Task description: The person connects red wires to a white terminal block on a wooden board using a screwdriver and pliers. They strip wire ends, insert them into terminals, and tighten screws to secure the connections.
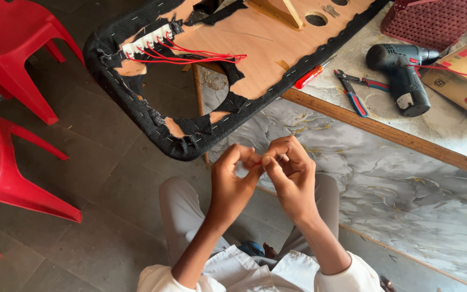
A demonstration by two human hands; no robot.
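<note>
Red wire (258, 161) pinched by both hands: left (232, 181), right (290, 170) | just below panel edge (190, 146)

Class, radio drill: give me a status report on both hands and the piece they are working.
Left hand and right hand together, fingertips pinching a small red wire piece. Black-edged wooden panel lies just beyond on the table edge. Nothing between hands.

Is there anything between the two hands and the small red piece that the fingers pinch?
Nothing visible. The left hand and the right hand meet in front of the table edge, and their fingertips already pinch the small red piece. The wooden board with red wires lies farther away.
</note>
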